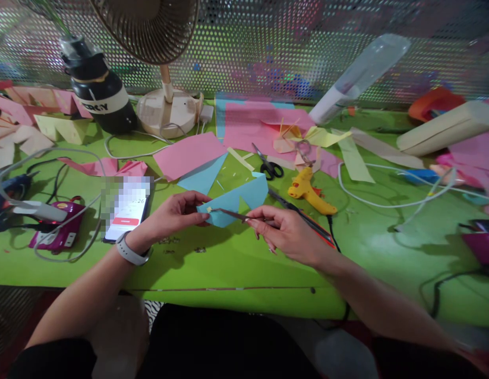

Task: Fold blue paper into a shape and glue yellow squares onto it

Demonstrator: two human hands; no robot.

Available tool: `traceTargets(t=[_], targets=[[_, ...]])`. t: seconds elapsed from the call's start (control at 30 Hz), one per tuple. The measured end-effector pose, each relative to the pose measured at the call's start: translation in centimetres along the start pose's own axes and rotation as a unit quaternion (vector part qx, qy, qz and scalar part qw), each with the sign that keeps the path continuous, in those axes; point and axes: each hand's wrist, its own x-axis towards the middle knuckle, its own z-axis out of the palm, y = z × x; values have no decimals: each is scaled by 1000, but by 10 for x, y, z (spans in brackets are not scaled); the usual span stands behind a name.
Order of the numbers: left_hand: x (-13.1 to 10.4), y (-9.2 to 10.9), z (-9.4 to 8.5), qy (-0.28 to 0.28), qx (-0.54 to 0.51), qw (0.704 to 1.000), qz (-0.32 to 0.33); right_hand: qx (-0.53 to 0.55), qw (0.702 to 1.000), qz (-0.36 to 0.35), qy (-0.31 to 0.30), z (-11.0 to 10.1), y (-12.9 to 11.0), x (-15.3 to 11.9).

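A cut piece of blue paper [250,195] is pinched at its left end between the thumb and fingers of my left hand [183,213]. My right hand [286,231] grips thin dark tweezers [234,213], whose tips reach left over the paper to a small pale yellowish piece [209,209] near my left thumb. Small dark bits [169,241] lie on the green table just below my left hand. Black scissors [270,167] and a yellow glue gun [310,193] rest behind my right hand.
A phone [128,210] and a purple power socket [60,226] with cables are at left. Further back are a fan [167,110], a black bottle [104,100] and pink paper [192,155]. A clear plastic tube [362,73] leans at right. The green table's [244,302] front edge is near me.
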Motion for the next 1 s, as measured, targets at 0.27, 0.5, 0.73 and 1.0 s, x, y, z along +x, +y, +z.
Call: traceTargets(t=[0.27,0.5,0.73,1.0], targets=[[1,-1,0,-5,11,1000,7,-5,1000,0,-3,-1,-1,0],[1,-1,0,-5,22,1000,12,-10,1000,4,-3,-1,-1,0],[1,-2,0,-4,22,1000,6,-13,1000,11,-1,-1,-2,-1],[-1,1,0,-4,16,1000,-4,-8,1000,7,-2,-1,-2,0]])
